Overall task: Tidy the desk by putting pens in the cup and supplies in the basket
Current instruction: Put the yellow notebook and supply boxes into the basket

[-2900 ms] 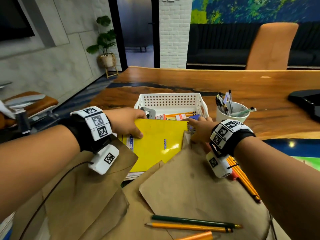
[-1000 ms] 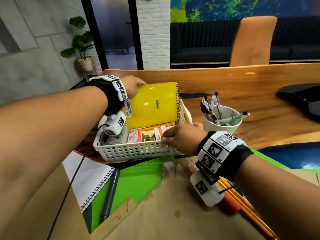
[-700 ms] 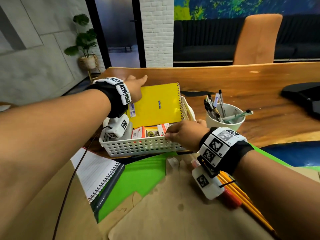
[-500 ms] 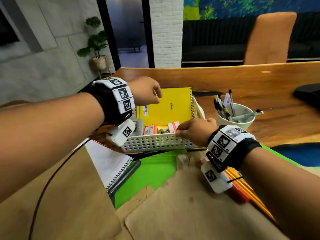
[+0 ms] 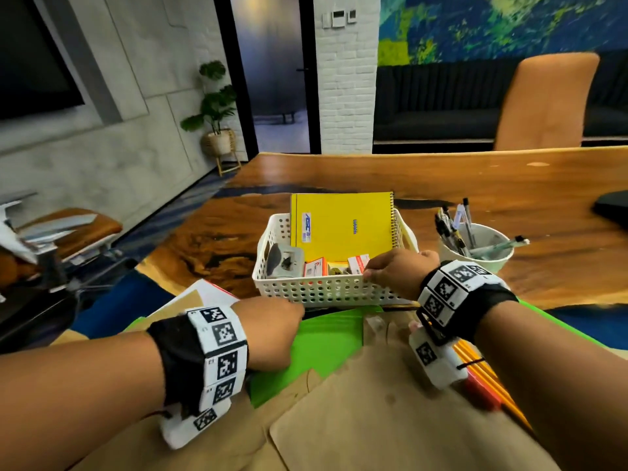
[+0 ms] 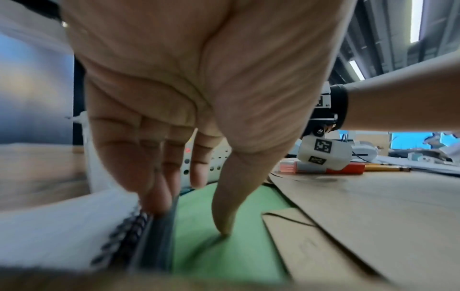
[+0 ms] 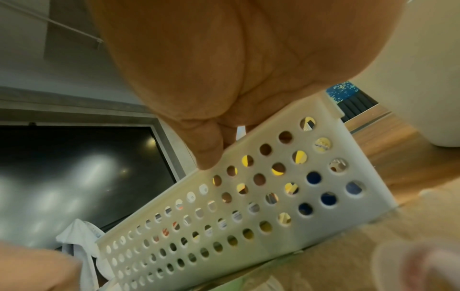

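Note:
A white perforated basket [image 5: 326,294] sits mid-desk with a yellow notebook [image 5: 339,226] standing upright in it beside small boxes. My right hand [image 5: 370,273] grips its near rim, thumb [image 7: 209,157] outside on the wall [image 7: 248,196] and fingers inside. My left hand [image 5: 292,317] is down on the green folder [image 5: 323,345]. In the left wrist view its straight fingers [image 6: 154,196] touch a grey pen [image 6: 156,242] lying along a spiral notebook [image 6: 62,226], while the thumb tip presses the folder [image 6: 224,256]. A white cup [image 5: 475,253] full of pens stands right of the basket.
Brown envelopes [image 5: 373,419] cover the near desk. Yellow pencils [image 5: 482,368] and a red marker [image 5: 482,396] lie under my right wrist. A dark object [image 5: 611,212] sits at the far right, and an orange chair [image 5: 543,103] stands behind the desk.
My left hand let go of the yellow notebook, now standing in the basket, and dropped to the grey pen on the green folder. My right hand stayed on the basket rim.

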`<act>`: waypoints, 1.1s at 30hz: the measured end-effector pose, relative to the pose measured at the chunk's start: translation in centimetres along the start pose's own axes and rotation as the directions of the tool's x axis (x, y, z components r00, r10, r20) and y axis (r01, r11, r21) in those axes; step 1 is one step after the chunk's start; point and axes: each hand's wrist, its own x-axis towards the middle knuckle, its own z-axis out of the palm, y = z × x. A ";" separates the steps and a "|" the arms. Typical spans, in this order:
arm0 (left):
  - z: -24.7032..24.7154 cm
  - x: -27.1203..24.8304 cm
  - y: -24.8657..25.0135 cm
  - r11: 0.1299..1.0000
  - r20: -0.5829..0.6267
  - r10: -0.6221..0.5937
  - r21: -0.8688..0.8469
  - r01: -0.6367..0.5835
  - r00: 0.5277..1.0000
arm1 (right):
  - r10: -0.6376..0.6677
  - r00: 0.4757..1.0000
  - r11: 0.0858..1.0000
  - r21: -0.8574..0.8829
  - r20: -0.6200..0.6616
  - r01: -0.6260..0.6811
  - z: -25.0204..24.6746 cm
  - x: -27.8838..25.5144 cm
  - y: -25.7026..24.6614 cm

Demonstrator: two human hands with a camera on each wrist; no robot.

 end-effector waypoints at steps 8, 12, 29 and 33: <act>-0.6 1.7 0.2 0.987 0.016 0.016 -0.161 -0.014 1.000 | -0.025 1.000 1.000 0.002 0.016 0.025 0.0 0.1 0.2; -2.9 1.9 0.6 0.861 -0.031 0.104 -0.497 -0.105 0.994 | -0.040 0.999 0.999 -0.017 0.014 0.040 0.0 0.0 0.2; -10.7 7.2 0.3 0.912 -0.425 0.093 -0.328 -0.248 0.900 | -0.014 1.000 1.000 -0.027 0.021 0.014 -0.6 -0.7 -0.7; -8.1 2.4 0.6 0.905 -0.222 0.256 -0.287 -0.314 0.941 | -0.029 1.000 1.000 -0.003 0.010 0.029 -1.1 -1.5 -1.2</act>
